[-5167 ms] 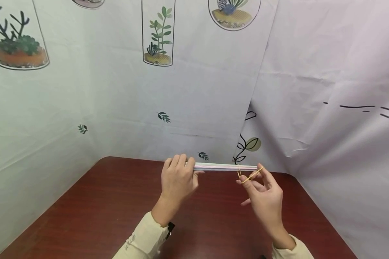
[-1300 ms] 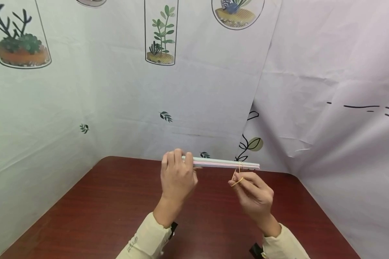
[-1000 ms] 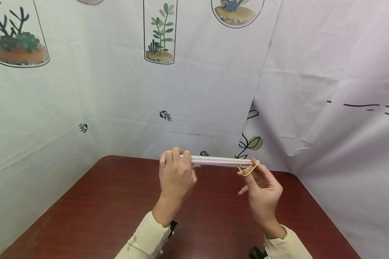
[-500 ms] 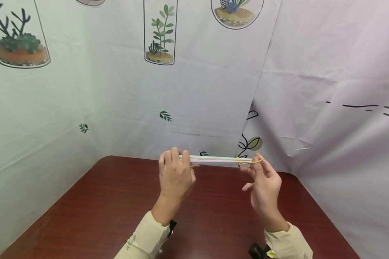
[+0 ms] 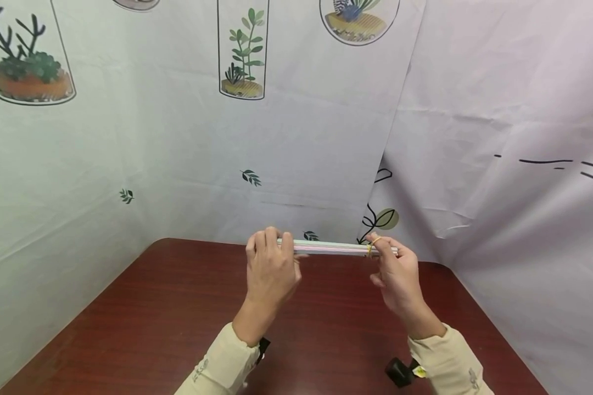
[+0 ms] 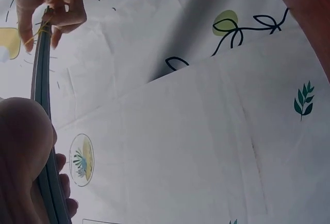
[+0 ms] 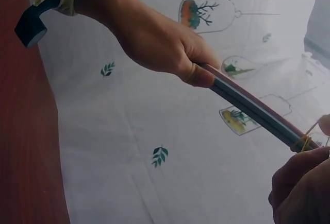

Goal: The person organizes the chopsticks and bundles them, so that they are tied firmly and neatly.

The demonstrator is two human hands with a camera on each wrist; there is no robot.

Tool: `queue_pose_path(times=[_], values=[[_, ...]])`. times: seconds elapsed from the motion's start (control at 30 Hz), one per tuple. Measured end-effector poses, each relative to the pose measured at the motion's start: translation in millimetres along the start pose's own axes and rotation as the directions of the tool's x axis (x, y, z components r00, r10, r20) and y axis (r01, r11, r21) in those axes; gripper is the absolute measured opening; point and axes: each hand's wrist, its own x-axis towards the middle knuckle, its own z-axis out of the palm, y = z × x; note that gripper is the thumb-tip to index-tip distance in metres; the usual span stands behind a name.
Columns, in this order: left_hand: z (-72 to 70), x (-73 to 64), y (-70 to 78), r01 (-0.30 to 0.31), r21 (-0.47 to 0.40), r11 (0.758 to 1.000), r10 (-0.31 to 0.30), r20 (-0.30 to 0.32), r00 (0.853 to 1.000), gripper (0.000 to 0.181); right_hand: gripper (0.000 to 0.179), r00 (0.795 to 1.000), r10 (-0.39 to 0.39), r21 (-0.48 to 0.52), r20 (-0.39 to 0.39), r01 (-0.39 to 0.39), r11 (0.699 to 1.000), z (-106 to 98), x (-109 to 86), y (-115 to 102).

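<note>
A bundle of pastel chopsticks (image 5: 331,248) is held level above the table, with pink, white and pale green showing. Its left part is gripped by my left hand (image 5: 272,269), fingers wrapped over the top. Around the right end runs a yellow rubber band (image 5: 369,250), wound tight there. My right hand (image 5: 400,274) is at that end, with a loop of the band stretched up over its thumb and finger. In the right wrist view the band (image 7: 306,142) crosses the chopsticks beside the right fingers; the left wrist view also shows it close to the tip.
A dark red wooden table (image 5: 178,318) lies under both hands. White cloth (image 5: 301,153) printed with plants hangs behind and at both sides. Black wrist camera mounts (image 5: 399,373) stick out below the cream sleeves (image 5: 449,356).
The right hand has drawn the band around the chopsticks' right end repeatedly, pulling below, then rightward, and now up over the top. The left hand has kept its grip almost in place.
</note>
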Motion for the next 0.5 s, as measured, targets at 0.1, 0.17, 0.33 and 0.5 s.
queue_pose_path(times=[0.1, 0.17, 0.33, 0.5], values=[[-1.1, 0.6, 0.3, -0.006, 0.008, 1.000, 0.006, 0.011, 1.000, 0.008, 0.024, 0.998, 0.025, -0.010, 0.063, -0.025, 1.000, -2.9, -0.2, -2.7], [-1.7, 0.7, 0.0, -0.001, 0.009, 1.000, 0.001, 0.021, 1.000, 0.010, 0.026, 0.991, 0.050, -0.021, 0.123, -0.048, 0.999, -5.9, 1.2, -5.2], [-2.8, 0.7, -0.9, 0.006, 0.005, 1.000, -0.006, 0.045, 0.999, 0.015, 0.026, 0.937, 0.127, -0.083, 0.327, -0.105, 0.991, -16.8, 7.6, -9.7], [-0.8, 0.2, -2.4, 0.014, 0.015, 1.000, -0.015, 0.051, 0.999, 0.026, 0.028, 0.896, 0.085, -0.071, 0.436, -0.060, 0.996, -30.5, 9.9, -9.7]])
